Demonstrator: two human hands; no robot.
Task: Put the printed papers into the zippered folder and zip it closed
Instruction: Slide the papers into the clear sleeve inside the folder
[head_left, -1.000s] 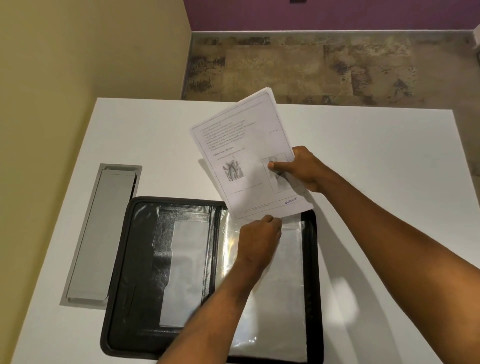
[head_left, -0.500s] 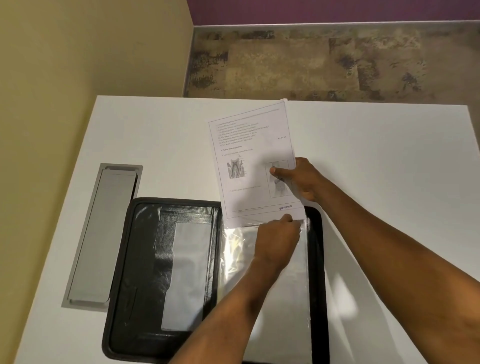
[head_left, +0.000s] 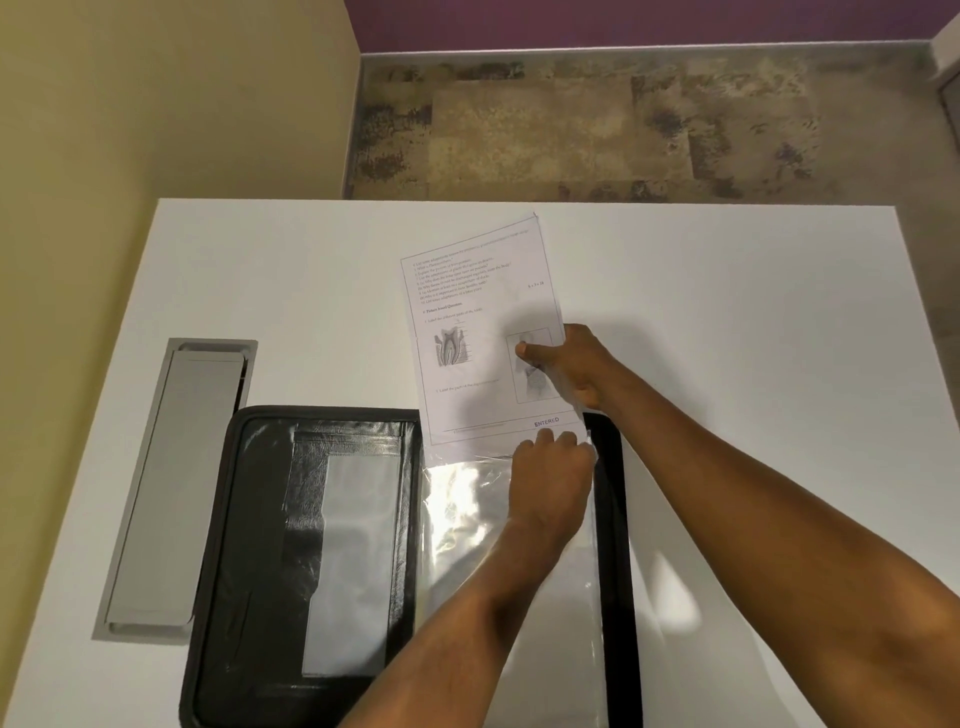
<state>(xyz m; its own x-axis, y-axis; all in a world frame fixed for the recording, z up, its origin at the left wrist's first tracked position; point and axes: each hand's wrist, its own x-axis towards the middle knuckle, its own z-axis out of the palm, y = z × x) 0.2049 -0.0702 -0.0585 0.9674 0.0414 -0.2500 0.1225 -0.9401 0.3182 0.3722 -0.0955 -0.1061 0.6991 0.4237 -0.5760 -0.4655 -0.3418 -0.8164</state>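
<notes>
Right hand (head_left: 574, 366): pinches printed papers (head_left: 483, 332), thumb on top.
Left hand (head_left: 550, 480): fingers pinch clear sleeve (head_left: 467, 499) of open folder (head_left: 249, 519).

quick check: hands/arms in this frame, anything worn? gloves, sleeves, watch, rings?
Nothing worn that shows. Left hand and right hand are both bare, no gloves. Both forearms are bare up to the frame edge, so no sleeves or cuffs in view. No watch or band on either wrist, and no rings on the fingers that show; some fingers are hidden behind the paper.
</notes>
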